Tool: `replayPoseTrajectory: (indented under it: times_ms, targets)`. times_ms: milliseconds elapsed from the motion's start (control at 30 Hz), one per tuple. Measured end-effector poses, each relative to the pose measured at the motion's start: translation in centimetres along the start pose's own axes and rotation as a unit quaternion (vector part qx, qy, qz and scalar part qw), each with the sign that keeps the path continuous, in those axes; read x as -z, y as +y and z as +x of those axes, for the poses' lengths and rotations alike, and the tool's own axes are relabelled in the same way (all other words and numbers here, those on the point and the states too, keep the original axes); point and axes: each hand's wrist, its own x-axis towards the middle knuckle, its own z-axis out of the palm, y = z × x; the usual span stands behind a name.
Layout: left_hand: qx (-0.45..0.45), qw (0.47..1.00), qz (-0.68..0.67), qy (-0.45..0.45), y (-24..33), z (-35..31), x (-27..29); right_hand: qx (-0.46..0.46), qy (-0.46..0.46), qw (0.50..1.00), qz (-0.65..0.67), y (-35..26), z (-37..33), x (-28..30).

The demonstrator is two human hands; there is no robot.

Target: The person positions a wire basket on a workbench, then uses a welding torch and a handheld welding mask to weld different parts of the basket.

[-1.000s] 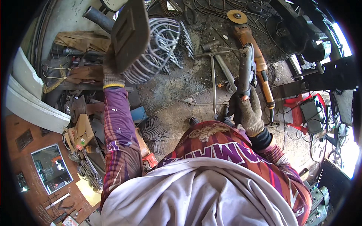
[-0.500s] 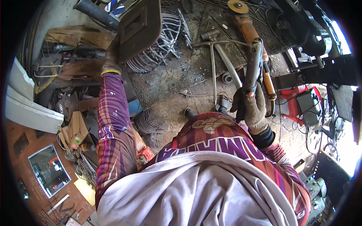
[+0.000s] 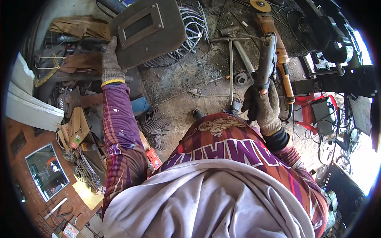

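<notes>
Shield (image 3: 152, 43) is sitting pinched by its edge in the left hand (image 3: 112, 65); right hand (image 3: 268, 110) is clasping the grey tubular tool (image 3: 265, 61), seemingly calling for a steady hold, clear of the grinder (image 3: 280, 51) beyond that hand

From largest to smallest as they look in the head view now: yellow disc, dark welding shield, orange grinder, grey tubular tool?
1. Dark welding shield
2. Orange grinder, clearly longer than the next
3. Grey tubular tool
4. Yellow disc, cut by the upper edge
</notes>
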Motion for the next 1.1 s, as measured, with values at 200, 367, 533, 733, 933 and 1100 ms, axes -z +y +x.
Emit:
replayPoseTrajectory:
  times_ms: [200,367,533,733,933,1100]
  targets:
    - [0.006,0.999,-0.043,-0.009,-2.7,-1.4,-0.3,-0.003,0.007,1.000,-0.009,-0.2,-0.4,-1.0]
    - [-0.035,0.998,-0.024,0.038,-3.2,-1.6,0.8,-0.008,0.026,0.999,-0.020,-0.4,-1.4,-2.5]
    - [-0.079,0.996,-0.038,-0.004,0.8,-7.9,2.7,-0.009,0.035,0.999,-0.029,0.3,-2.3,-3.1]
    - [-0.116,0.989,0.094,0.023,-1.5,-15.2,3.2,-0.072,0.068,0.992,-0.075,1.4,-1.9,-4.8]
    - [-0.012,0.970,-0.203,-0.137,-1.9,-18.0,7.4,-0.063,0.008,0.997,-0.051,-2.0,0.3,-6.3]
    - [-0.173,0.980,0.082,0.048,-0.6,-20.2,6.0,-0.154,-0.031,0.987,0.015,-2.5,-1.4,-4.9]
